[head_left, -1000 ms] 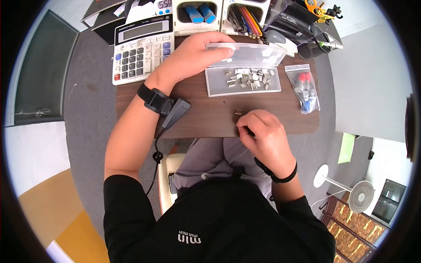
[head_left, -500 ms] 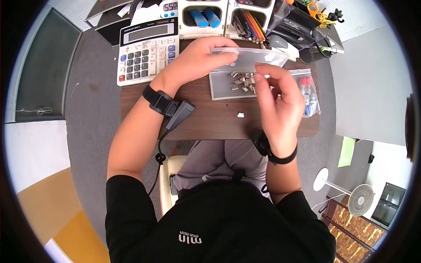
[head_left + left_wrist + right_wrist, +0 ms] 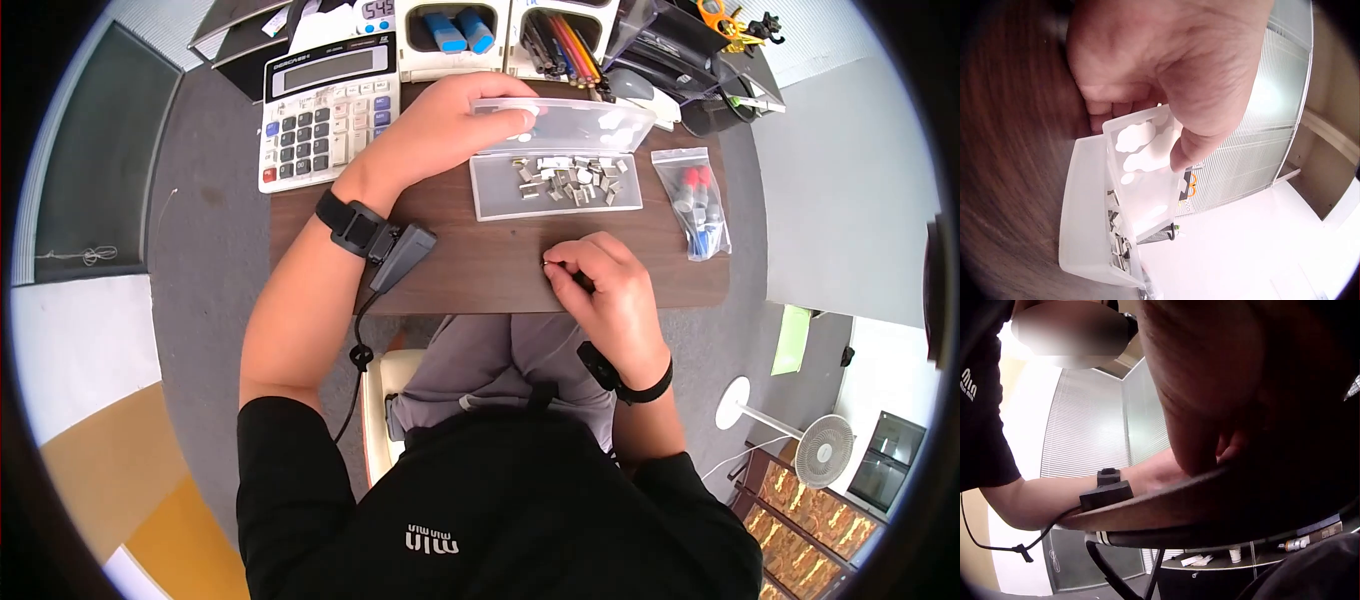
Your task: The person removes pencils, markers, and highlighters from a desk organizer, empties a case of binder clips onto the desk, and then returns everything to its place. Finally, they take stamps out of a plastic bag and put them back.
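Note:
In the head view, my left hand (image 3: 470, 125) grips the raised lid (image 3: 570, 125) of a translucent plastic case (image 3: 492, 200), thumb on its inner face and fingers behind. The left wrist view also shows the thumb (image 3: 1191, 150) pressing on the lid (image 3: 1147, 187). Several small silvery metal clips (image 3: 585, 185) lie loose in the case's base. Near the table's front edge, my right hand (image 3: 615, 295) pinches a small metal clip (image 3: 546, 263) between thumb and index finger; most of it is hidden by the fingertips.
A calculator (image 3: 325, 125) stands left of the case. To its right lies a zip bag (image 3: 690, 205) of small red- and blue-ended items. Pen holders (image 3: 450, 65), a mouse (image 3: 632, 85) and a mesh cup (image 3: 705, 110) line the back of the brown table (image 3: 470, 260).
My right hand rose from the table's front to over the case, then came back down to the clip lying on the table. My left hand stays on the lid.

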A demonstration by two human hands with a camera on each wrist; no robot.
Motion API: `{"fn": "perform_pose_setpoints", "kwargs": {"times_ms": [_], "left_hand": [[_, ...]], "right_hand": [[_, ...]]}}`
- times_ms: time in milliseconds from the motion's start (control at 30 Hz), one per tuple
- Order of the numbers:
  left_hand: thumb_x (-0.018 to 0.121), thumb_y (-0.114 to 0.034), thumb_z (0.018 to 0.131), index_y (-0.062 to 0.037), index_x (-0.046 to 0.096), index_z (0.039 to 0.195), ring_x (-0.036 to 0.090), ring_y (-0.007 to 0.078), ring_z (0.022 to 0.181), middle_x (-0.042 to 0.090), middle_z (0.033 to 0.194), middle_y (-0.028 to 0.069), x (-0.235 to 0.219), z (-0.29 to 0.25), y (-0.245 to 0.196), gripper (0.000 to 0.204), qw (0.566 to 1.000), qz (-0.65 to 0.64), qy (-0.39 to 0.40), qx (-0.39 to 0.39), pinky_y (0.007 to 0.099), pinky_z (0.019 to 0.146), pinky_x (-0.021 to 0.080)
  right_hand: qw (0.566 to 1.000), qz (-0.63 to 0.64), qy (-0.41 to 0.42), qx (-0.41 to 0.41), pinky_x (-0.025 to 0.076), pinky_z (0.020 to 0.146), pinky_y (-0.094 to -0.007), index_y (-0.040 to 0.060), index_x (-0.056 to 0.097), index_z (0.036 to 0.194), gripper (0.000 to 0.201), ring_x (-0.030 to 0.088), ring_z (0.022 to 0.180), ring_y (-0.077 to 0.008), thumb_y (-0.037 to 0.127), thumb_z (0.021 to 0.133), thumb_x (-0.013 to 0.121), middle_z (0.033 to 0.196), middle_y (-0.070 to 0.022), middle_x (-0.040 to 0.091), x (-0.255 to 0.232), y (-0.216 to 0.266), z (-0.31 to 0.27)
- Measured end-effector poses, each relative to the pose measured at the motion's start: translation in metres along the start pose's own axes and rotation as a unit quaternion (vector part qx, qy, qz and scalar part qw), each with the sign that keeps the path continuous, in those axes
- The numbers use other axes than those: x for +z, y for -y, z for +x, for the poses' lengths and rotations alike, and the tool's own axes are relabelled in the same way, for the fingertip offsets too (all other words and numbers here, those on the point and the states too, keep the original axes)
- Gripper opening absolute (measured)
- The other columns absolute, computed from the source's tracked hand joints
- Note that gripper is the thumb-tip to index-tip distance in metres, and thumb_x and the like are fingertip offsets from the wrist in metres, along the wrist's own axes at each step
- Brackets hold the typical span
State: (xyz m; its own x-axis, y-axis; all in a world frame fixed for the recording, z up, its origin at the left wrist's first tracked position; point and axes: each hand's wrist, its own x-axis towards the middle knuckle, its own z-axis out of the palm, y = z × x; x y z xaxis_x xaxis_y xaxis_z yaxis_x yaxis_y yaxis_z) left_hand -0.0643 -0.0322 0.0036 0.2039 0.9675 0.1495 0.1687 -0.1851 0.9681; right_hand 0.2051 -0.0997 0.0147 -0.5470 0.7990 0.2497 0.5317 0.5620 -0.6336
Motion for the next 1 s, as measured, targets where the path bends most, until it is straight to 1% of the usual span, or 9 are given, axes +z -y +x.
{"fn": "perform_pose_setpoints", "kwargs": {"times_ms": [100,200,267,300,400,667,800,833,1000], "left_hand": [[0.068,-0.019,0.101,-0.0001,0.071,0.125,0.065,0.0122,0.107,0.072,0.116,0.0036,0.0,0.001,-0.001,0.031,1.0,0.017,-0.001,0.003,0.0286,0.096,0.051],[0.069,-0.019,0.101,-0.0007,0.072,0.124,0.065,0.0113,0.105,0.073,0.115,0.003,-0.001,0.002,0.002,0.03,1.0,0.009,0.005,-0.004,0.028,0.095,0.051],[0.069,-0.02,0.102,-0.001,0.072,0.124,0.064,0.011,0.105,0.073,0.115,0.0026,0.0,0.0,0.001,0.029,1.0,-0.004,0.003,-0.003,0.0276,0.095,0.051],[0.069,-0.02,0.102,-0.0013,0.073,0.124,0.064,0.0106,0.105,0.073,0.115,0.0023,0.0,0.0,0.001,0.029,1.0,-0.018,0.001,-0.004,0.0273,0.095,0.051],[0.069,-0.02,0.102,-0.0011,0.072,0.124,0.064,0.0103,0.105,0.073,0.114,0.0019,0.0,0.0,0.001,0.029,1.0,-0.016,0.005,-0.001,0.0273,0.094,0.051],[0.065,-0.023,0.104,0.0004,0.072,0.122,0.064,0.0103,0.106,0.072,0.113,0.0024,0.002,-0.001,-0.006,0.031,1.0,0.006,0.003,-0.012,0.027,0.094,0.05],[0.062,-0.03,0.106,0.0005,0.074,0.119,0.065,0.0121,0.106,0.074,0.113,0.005,0.001,-0.001,-0.002,0.035,0.999,-0.038,-0.003,-0.021,0.0283,0.096,0.049],[0.046,-0.03,0.112,0.005,0.071,0.118,0.064,0.0135,0.106,0.072,0.113,0.0067,0.002,-0.003,-0.01,0.044,1.0,-0.006,0.012,-0.02,0.03,0.097,0.049],[0.046,-0.034,0.113,0.0068,0.071,0.115,0.065,0.0165,0.107,0.07,0.118,0.0093,0.002,-0.003,-0.002,0.048,0.997,-0.048,0.064,-0.005,0.032,0.097,0.05]], "right_hand": [[0.998,0.014,0.059,0.003,0.056,0.07,-0.0387,0.0057,0.073,0.099,0.014,0.069,0.078,-0.0268,0.004,0.087,0.077,0.085,-0.0087,0.068,-0.01,0.008,0.002],[0.982,0.118,0.136,0.054,0.057,0.07,-0.0369,0.0045,0.072,0.1,0.015,0.07,0.078,-0.0254,0.003,0.086,0.077,0.086,-0.0094,0.069,-0.017,0.012,0.006],[0.994,0.101,0.045,-0.002,0.056,0.068,-0.0323,0.0033,0.072,0.102,0.015,0.072,0.077,-0.0209,0.001,0.088,0.077,0.09,-0.0091,0.072,-0.014,0.009,0.015],[0.992,0.116,-0.007,0.04,0.055,0.066,-0.0284,0.0036,0.074,0.109,0.02,0.072,0.077,-0.0157,0.001,0.09,0.077,0.093,-0.0088,0.075,-0.014,0.017,0.018],[0.979,0.175,-0.095,0.041,0.054,0.066,-0.026,0.0056,0.075,0.119,0.028,0.071,0.078,-0.0121,0.001,0.091,0.078,0.096,-0.0086,0.077,-0.008,0.023,0.024],[0.981,0.105,-0.149,0.072,0.052,0.065,-0.0241,0.0012,0.078,0.108,0.015,0.063,0.072,-0.0084,0.005,0.094,0.077,0.092,-0.0061,0.075,-0.016,-0.02,0.006],[0.959,0.147,-0.214,0.117,0.051,0.067,-0.0226,0.0009,0.075,0.114,0.018,0.06,0.072,-0.0053,0.005,0.097,0.073,0.087,-0.0013,0.072,-0.018,-0.045,-0.003],[0.956,0.155,-0.218,0.118,0.05,0.067,-0.0226,0.0011,0.074,0.117,0.02,0.059,0.071,-0.0051,0.005,0.097,0.072,0.085,-0.0003,0.07,-0.017,-0.049,-0.006],[0.962,0.155,-0.191,0.123,0.045,0.06,-0.0231,0.0035,0.068,0.127,0.031,0.052,0.064,-0.0045,0.006,0.097,0.071,0.076,0.0021,0.064,-0.02,-0.044,-0.011]]}}
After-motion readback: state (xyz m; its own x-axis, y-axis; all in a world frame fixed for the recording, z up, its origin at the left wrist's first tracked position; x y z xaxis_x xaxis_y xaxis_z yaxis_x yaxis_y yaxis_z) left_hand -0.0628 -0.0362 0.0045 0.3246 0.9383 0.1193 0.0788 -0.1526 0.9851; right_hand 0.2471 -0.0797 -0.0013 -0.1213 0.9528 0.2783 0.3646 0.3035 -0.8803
